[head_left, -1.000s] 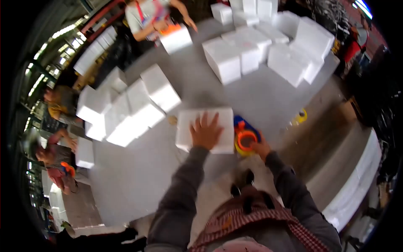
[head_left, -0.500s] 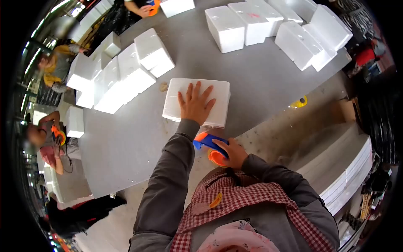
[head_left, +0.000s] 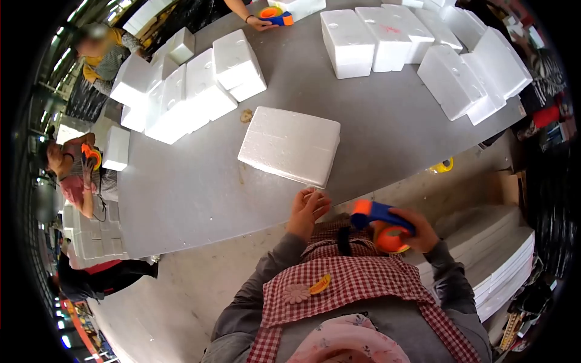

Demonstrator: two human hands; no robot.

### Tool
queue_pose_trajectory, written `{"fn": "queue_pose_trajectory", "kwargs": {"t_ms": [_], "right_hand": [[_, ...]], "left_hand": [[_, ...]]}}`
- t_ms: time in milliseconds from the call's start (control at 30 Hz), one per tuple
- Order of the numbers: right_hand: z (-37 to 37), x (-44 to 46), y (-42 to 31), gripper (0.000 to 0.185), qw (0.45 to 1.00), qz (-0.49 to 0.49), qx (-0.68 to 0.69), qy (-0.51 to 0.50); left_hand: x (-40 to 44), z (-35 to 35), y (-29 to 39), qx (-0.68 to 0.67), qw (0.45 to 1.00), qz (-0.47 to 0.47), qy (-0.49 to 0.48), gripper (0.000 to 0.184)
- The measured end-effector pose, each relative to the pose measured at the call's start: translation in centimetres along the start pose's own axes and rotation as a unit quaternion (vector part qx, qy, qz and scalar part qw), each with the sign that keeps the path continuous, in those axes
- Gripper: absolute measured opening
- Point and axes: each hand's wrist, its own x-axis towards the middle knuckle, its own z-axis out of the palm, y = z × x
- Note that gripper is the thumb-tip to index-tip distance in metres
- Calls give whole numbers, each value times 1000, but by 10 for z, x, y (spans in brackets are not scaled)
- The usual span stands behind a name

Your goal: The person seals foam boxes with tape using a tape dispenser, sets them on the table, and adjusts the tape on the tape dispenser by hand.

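A white foam box (head_left: 289, 145) with a lid lies on the grey table in front of me. My left hand (head_left: 308, 212) is just below the box's near edge, its fingers curled together; whatever they pinch, if anything, is too small to make out. Off to the right, beyond the table edge, my right hand (head_left: 419, 230) grips a blue and orange tape dispenser (head_left: 382, 219) carrying an orange roll. The dispenser is held in front of my checked apron, apart from the box.
Foam boxes stand in rows at the left (head_left: 196, 91) and right (head_left: 396, 39) of the grey table (head_left: 181, 199). A co-worker's hand (head_left: 259, 24) holds another tape dispenser at the far edge. Stacked white foam sheets (head_left: 496, 260) are right of me; a yellow tape roll (head_left: 443, 165) lies beyond the table edge.
My left hand has left the box top and come down to its near edge, fingers now curled. The tape dispenser has moved right with my right hand. The view has shifted slightly.
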Motion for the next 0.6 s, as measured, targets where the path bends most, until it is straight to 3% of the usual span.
{"fn": "queue_pose_trajectory", "kwargs": {"t_ms": [133, 200, 233, 300, 400, 533, 600], "right_hand": [[-20, -1, 2, 66, 992, -17, 57, 107], [-22, 7, -3, 65, 991, -30, 67, 116], [-20, 12, -6, 64, 985, 0, 116, 131], [-14, 22, -10, 64, 975, 32, 170, 142], [-3, 33, -13, 64, 967, 22, 200, 154], [14, 33, -4, 65, 950, 4, 258, 173], [19, 33, -1, 66, 945, 6, 269, 185]], "left_hand": [[10, 6, -17, 139, 987, 77, 26, 27], [8, 13, -18, 342, 920, 185, 49, 36], [8, 18, -19, 345, 919, 184, 52, 36], [3, 42, -4, 619, 771, 116, 89, 38], [6, 35, -17, 579, 787, 195, 81, 35], [-6, 19, -9, 506, 843, 167, 67, 32], [-6, 11, 6, 628, 728, 268, 53, 35]]}}
